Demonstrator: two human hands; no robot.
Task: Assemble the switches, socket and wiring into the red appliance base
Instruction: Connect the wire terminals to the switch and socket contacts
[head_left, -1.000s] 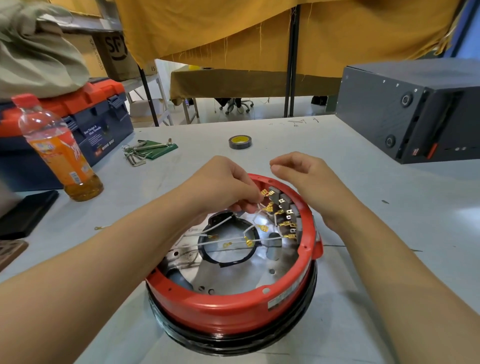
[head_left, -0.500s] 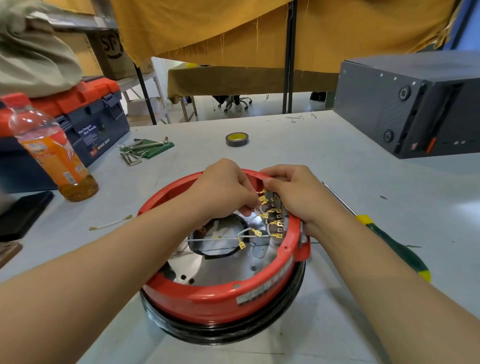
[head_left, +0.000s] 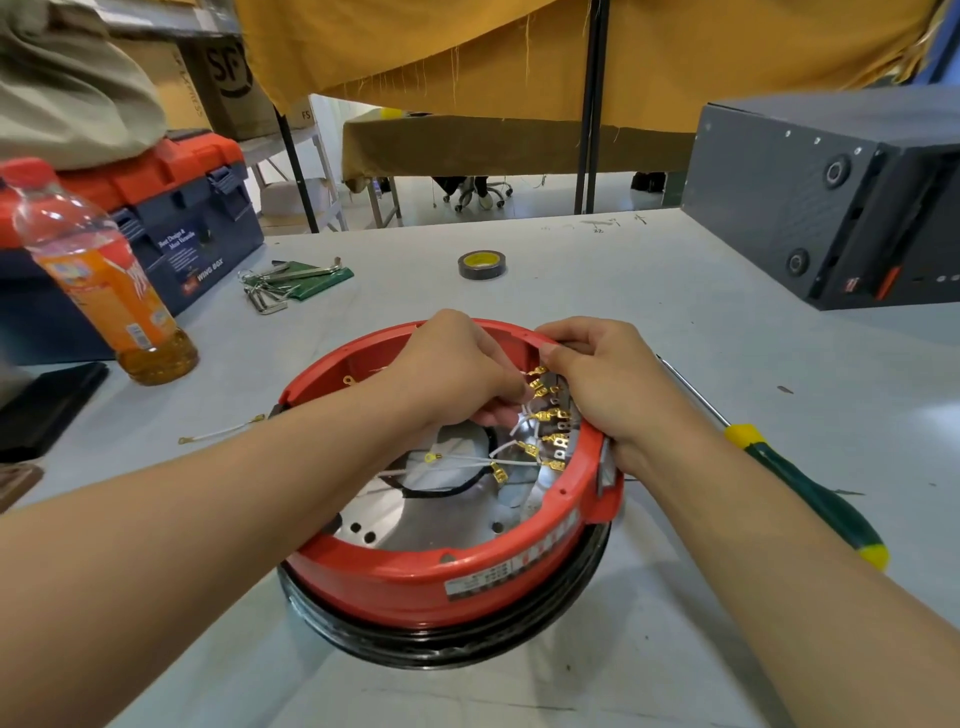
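Resting on the pale counter (head_left: 675, 291), the red base (head_left: 415, 577) sits open side up on a black ring, with both hands inside its far rim. The left hand (head_left: 452, 374) has its fingers curled, its grip closed on a white wire (head_left: 519, 423) among the brass connectors (head_left: 550, 415). The right hand (head_left: 608, 379) hooks over the rim, thumb inside, its grip clamped on the wall where the switch terminals sit. More white wires trail below the left grip across the metal floor. A green-handled screwdriver (head_left: 810, 499) lies just right of the right wrist. Beyond the hands are a tape roll (head_left: 482, 264) and hex keys (head_left: 270, 291); a bottle (head_left: 104, 280) stands far left.
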